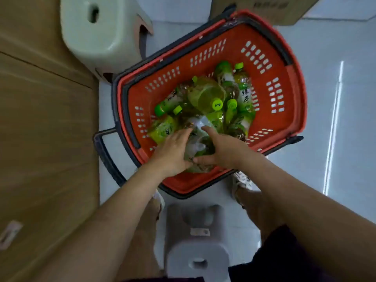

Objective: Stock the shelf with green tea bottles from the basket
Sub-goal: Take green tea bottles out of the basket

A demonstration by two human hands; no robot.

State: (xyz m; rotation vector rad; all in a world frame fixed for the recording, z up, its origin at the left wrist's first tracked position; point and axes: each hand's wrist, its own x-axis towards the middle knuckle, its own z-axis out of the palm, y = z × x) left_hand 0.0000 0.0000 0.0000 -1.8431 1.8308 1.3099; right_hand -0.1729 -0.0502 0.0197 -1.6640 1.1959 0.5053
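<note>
A red plastic basket point(284, 64) with dark handles stands on the floor below me. Several green tea bottles point(205, 94) with lime-green caps and green labels lie jumbled inside it. My left hand point(173, 151) and my right hand point(221, 151) are both down in the near end of the basket. They press from either side on one bottle point(200, 145) lying there, fingers curled around its crinkled label. No shelf is in view.
A pale green plastic stool point(101, 33) stands left of the basket, a grey stool point(197, 251) sits between my legs. Wooden panelling point(40, 129) runs along the left. A cardboard box point(284, 9) lies beyond the basket. My patterned shoe point(242, 180) touches the basket's near rim.
</note>
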